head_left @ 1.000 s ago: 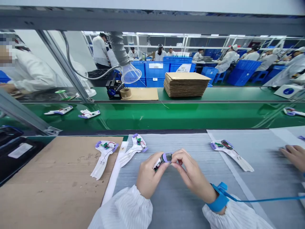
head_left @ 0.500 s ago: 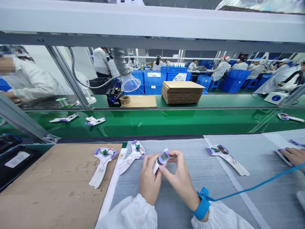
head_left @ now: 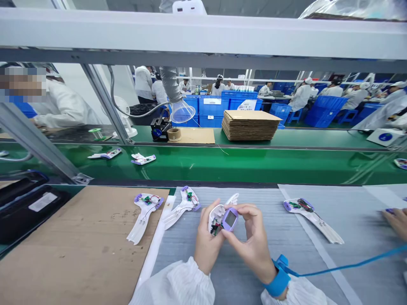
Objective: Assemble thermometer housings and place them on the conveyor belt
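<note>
My left hand [head_left: 208, 241] grips a white handheld-thermometer housing [head_left: 218, 213] whose inside, with green circuitry and wires, faces up. My right hand [head_left: 251, 237] pinches a purple display frame [head_left: 230, 219] with a grey screen between thumb and fingers, at the housing's right side. The white handle end [head_left: 233, 199] shows beyond my fingers. A blue strap [head_left: 278, 277] with a cord is round my right wrist. To the left lie two open housing halves with boards and wires: one [head_left: 184, 205] on the grey mat, one [head_left: 144, 214] on cardboard. Another housing half [head_left: 311, 218] lies to the right.
Beyond the mat runs a green conveyor belt [head_left: 190, 165] carrying several white-and-purple pieces. Cardboard sheets [head_left: 249, 127] are stacked behind it. A metal post [head_left: 104, 106] and a shelf [head_left: 203, 34] frame the bench. A co-worker's hand [head_left: 396, 222] is at far right.
The housing has opened out in my hands, now showing its inside beside the purple display frame. The view has shifted slightly left. The co-worker's hand at right has moved.
</note>
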{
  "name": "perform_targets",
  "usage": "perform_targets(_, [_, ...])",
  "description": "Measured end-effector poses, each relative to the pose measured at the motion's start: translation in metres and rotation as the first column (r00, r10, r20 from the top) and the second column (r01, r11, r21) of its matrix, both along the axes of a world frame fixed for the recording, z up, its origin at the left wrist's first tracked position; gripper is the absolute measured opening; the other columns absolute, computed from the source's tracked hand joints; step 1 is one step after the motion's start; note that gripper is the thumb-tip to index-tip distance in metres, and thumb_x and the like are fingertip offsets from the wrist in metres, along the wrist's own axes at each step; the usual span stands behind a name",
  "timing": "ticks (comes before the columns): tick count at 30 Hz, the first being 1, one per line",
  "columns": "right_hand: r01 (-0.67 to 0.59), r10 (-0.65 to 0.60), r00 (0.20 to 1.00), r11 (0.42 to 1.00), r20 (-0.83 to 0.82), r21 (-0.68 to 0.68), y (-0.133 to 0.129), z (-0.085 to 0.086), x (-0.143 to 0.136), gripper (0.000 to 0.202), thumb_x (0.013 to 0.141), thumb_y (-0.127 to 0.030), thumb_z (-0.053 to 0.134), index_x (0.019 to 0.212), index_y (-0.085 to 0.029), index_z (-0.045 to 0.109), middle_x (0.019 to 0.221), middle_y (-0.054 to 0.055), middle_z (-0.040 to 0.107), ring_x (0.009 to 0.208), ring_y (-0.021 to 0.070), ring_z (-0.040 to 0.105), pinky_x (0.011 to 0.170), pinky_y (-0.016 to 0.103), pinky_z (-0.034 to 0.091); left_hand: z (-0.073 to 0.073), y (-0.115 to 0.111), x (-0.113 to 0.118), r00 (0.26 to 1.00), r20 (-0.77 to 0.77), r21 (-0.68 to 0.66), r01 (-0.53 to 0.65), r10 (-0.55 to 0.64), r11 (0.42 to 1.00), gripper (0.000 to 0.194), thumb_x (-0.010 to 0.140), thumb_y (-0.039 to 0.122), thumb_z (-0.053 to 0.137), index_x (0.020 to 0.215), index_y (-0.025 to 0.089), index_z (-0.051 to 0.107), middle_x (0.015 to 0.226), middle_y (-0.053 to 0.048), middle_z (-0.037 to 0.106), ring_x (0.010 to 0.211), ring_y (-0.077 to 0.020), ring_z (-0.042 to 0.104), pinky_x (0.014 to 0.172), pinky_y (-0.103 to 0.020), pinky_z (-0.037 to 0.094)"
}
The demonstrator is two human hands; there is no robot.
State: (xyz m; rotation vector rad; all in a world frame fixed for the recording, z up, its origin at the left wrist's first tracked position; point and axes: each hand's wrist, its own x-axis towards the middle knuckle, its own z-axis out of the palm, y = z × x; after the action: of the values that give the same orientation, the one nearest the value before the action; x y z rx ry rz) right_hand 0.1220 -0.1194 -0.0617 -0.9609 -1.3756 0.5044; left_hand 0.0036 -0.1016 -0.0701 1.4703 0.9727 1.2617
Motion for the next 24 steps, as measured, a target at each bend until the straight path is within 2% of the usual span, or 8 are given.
perform_targets(2, [-0.027, 0.026, 0.999, 0.999, 0.021, 0.02, -0.002, 0.003, 0.001, 0.041, 0.07, -0.013, 0.063, 0.102, -0.023, 0.041, 0.099, 0.006, 0.049, 0.097, 0.0221, 0.052, 0.083, 0.04, 0.044, -0.002, 0.001, -0.001, 0.999, 0.033, -0.001, -0.004, 0.004, 1.0, 0.059, 0.07, 0.015, 0.065, 0.125, 0.023, 0.043, 0.115, -0.007, 0.05, 0.107, -0.0226, 0.051, 0.093, -0.034, 0.041])
perform_targets(8, [0.005, 0.025, 0.979, 0.99, 0.203, -0.143, -0.004, 0.011, 0.005, 0.041, 0.069, -0.017, 0.064, 0.105, -0.022, 0.042, 0.098, 0.006, 0.052, 0.09, 0.0216, 0.052, 0.079, 0.038, 0.045, -0.002, 0.0, -0.004, 0.984, -0.149, 0.152, -0.074, 0.096, 0.986, 0.056, 0.067, 0.022, 0.071, 0.119, 0.025, 0.05, 0.104, -0.005, 0.044, 0.096, -0.0215, 0.051, 0.084, -0.034, 0.044])
perform_targets(12, [-0.016, 0.05, 0.974, 0.988, 0.219, -0.154, -0.004, 0.011, 0.006, 0.04, 0.07, -0.018, 0.063, 0.104, -0.022, 0.043, 0.097, 0.006, 0.053, 0.091, 0.0214, 0.053, 0.079, 0.037, 0.045, -0.002, -0.001, -0.004, 0.973, -0.201, 0.221, -0.064, 0.11, 0.973, 0.053, 0.07, 0.023, 0.07, 0.119, 0.026, 0.049, 0.103, -0.006, 0.044, 0.097, -0.0222, 0.049, 0.086, -0.037, 0.043])
perform_targets(19, [-0.009, 0.062, 0.961, 0.981, 0.268, -0.194, -0.005, 0.012, 0.007, 0.035, 0.071, -0.018, 0.063, 0.101, -0.022, 0.044, 0.096, 0.005, 0.055, 0.092, 0.021, 0.054, 0.078, 0.035, 0.046, -0.002, -0.002, -0.003, 0.97, -0.211, 0.235, -0.069, 0.12, 0.969, 0.048, 0.073, 0.023, 0.067, 0.118, 0.025, 0.049, 0.103, -0.006, 0.045, 0.098, -0.0229, 0.049, 0.086, -0.039, 0.044])
perform_targets(24, [0.038, 0.031, 0.967, 0.964, 0.252, -0.263, -0.006, 0.012, 0.006, 0.04, 0.071, -0.022, 0.065, 0.104, -0.022, 0.043, 0.099, 0.006, 0.057, 0.093, 0.0224, 0.056, 0.079, 0.037, 0.047, -0.003, -0.003, -0.003, 0.953, -0.259, 0.245, -0.091, 0.155, 0.965, 0.044, 0.074, 0.025, 0.065, 0.115, 0.023, 0.049, 0.103, -0.007, 0.045, 0.099, -0.0225, 0.05, 0.086, -0.037, 0.044])
